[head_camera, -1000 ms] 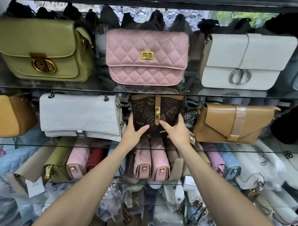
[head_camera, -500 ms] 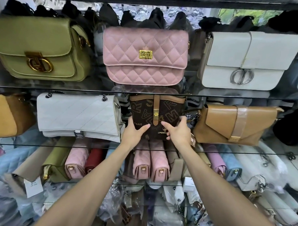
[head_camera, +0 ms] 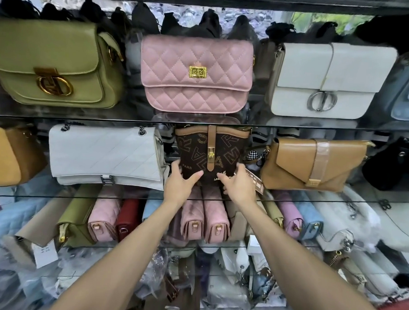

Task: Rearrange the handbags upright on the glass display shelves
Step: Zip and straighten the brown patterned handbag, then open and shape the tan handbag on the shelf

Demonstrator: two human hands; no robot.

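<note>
A dark brown lettered handbag [head_camera: 210, 150] with a tan strap and gold clasp stands upright on the middle glass shelf [head_camera: 313, 200]. My left hand [head_camera: 181, 182] grips its lower left corner, thumb across the front. My right hand [head_camera: 238, 182] grips its lower right corner beside a hanging price tag [head_camera: 254, 182]. A white quilted bag [head_camera: 104, 153] stands to its left and a tan envelope bag [head_camera: 314, 164] to its right. On the top shelf stand a green bag [head_camera: 53, 63], a pink quilted bag [head_camera: 197, 73] and a white bag [head_camera: 329, 80].
Below the middle shelf, several small bags stand packed on end, among them two pink ones [head_camera: 206, 219]. Plastic-wrapped bags [head_camera: 229, 283] fill the lowest level. A mustard bag [head_camera: 8, 155] and a black bag [head_camera: 393, 163] sit at the middle shelf's ends.
Both hands keep hold of the brown bag's lower corners; the bag and hands shifted only slightly on the shelf.
</note>
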